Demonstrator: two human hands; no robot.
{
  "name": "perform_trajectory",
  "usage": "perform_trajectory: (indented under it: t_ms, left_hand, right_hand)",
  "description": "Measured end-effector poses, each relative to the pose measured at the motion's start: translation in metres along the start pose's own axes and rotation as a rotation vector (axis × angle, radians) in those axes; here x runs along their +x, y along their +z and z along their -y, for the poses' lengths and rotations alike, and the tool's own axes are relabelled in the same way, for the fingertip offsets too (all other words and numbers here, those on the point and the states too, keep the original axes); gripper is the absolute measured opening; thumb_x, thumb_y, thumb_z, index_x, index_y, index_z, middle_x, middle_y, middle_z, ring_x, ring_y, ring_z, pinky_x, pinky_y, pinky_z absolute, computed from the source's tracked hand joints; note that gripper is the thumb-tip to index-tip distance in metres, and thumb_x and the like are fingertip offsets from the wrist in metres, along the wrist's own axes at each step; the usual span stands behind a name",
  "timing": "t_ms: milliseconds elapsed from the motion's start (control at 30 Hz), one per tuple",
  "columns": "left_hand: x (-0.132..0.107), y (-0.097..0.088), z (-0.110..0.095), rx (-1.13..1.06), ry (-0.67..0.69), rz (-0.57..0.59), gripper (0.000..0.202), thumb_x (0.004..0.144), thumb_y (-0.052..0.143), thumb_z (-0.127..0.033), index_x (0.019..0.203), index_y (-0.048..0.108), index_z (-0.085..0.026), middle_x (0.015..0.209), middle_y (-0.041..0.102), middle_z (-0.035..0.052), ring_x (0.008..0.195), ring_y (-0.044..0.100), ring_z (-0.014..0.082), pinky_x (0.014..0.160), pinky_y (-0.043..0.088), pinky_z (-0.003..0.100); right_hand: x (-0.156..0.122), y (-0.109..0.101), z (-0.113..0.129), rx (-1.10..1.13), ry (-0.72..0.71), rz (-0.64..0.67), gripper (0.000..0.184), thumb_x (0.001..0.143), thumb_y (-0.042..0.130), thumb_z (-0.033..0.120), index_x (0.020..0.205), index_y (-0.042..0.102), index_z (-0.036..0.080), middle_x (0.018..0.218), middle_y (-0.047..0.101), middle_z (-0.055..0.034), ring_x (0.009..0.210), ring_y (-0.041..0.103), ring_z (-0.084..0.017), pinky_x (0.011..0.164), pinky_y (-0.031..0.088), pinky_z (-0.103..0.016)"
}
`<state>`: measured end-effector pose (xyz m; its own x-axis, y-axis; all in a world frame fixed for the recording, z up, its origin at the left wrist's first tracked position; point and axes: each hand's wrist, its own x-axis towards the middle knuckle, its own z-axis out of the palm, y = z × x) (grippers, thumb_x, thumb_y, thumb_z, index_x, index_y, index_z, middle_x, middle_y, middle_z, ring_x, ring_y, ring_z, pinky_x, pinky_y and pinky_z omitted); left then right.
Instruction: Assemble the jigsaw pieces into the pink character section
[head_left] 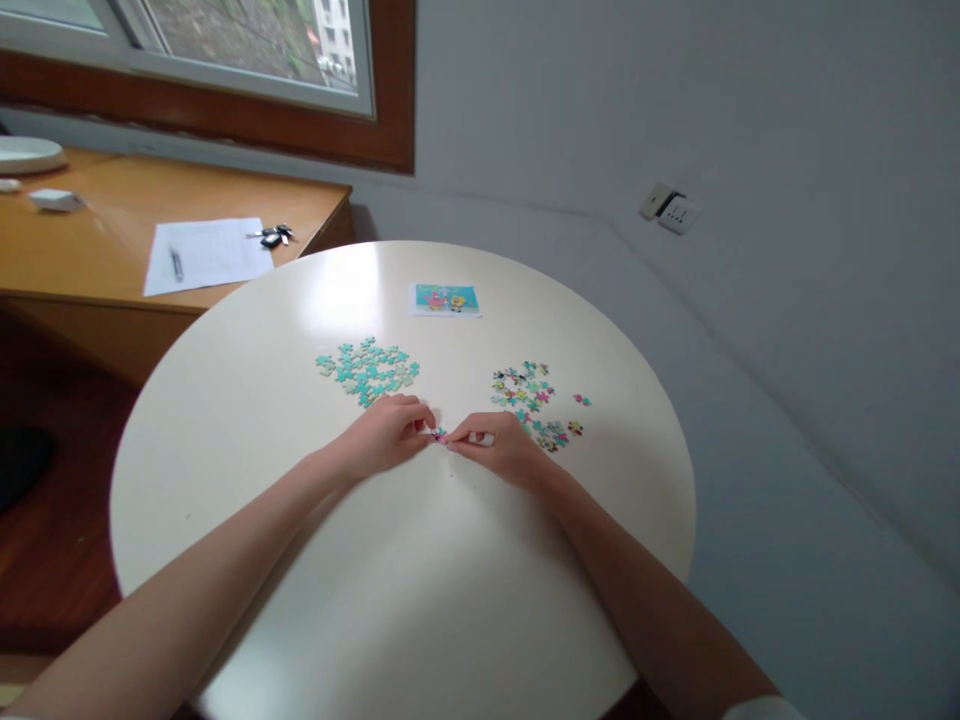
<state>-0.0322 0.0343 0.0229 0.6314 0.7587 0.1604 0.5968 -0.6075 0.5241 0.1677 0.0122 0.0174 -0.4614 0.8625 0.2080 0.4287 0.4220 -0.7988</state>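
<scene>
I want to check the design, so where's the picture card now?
In the head view, the picture card lies toward the far edge of the white table, beyond and between the turquoise pieces on the left and multicoloured pieces on the right.

Left hand (384, 436) and right hand (498, 446) pinch puzzle pieces (440, 437); picture card (447, 300) beyond.

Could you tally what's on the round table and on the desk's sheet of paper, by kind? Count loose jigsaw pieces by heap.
Heaps of knobbed jigsaw pieces: 2 (mostly teal heap; multicoloured heap, strays included)
Rectangular turquoise cartoon card: 1
Bunch of keys with black fob: 1
Slim dark pen: 1
Total: 5
Pieces at the fingers: too small to count, omitted.
</scene>
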Motion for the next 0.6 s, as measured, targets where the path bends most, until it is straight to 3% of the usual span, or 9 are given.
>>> perform_trajectory:
  t_ms: [600]
  left_hand:
    - [-0.0007, 0.0021, 0.0047, -0.018, 0.033, -0.021, 0.012, 0.077, 0.052, -0.018, 0.078, 0.064, -0.017, 0.066, 0.058, 0.0011, 0.058, 0.049, 0.0111, 0.06, 0.038, 0.022]
  right_hand:
    - [0.0006, 0.0008, -0.0047, -0.151, -0.223, 0.05, 0.004, 0.073, 0.068, 0.017, 0.071, 0.067, 0.02, 0.081, 0.066, -0.0035, 0.08, 0.058, -0.014, 0.078, 0.045, -0.03]
